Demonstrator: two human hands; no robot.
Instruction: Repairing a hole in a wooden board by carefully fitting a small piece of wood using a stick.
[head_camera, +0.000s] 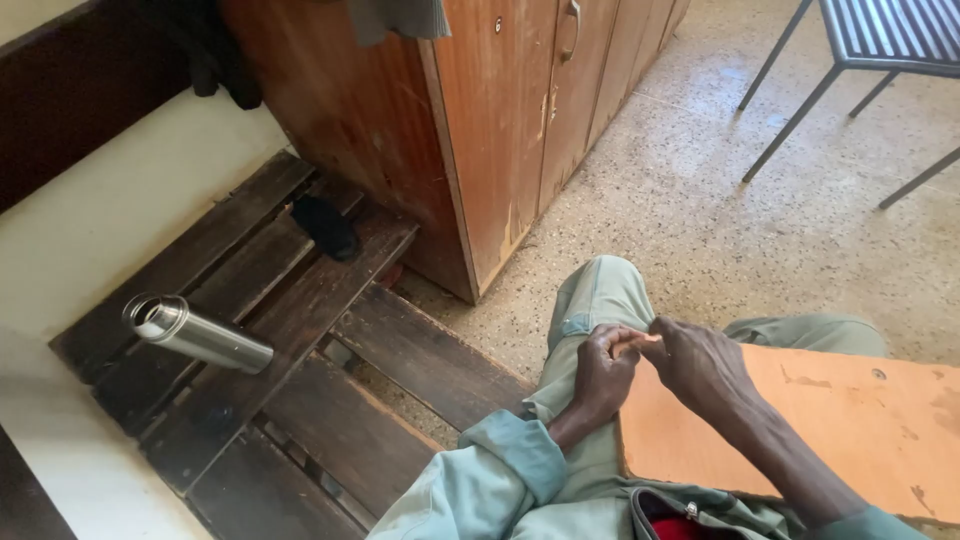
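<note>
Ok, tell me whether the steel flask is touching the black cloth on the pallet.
Apart. The head view shows the steel flask standing on the pallet, with bare planks plainly between it and the black cloth.

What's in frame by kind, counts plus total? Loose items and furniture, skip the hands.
Steel flask: 1
Dark cloth on the pallet: 1
Wooden pallet: 1
Wooden cabinet: 1
Orange board on the lap: 1
Metal-framed chair: 1
Small pale piece pinched between left hand and right hand: 1
Total: 7

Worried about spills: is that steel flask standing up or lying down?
Lying down: the steel flask rests on its side across the dark wooden slats.
</note>
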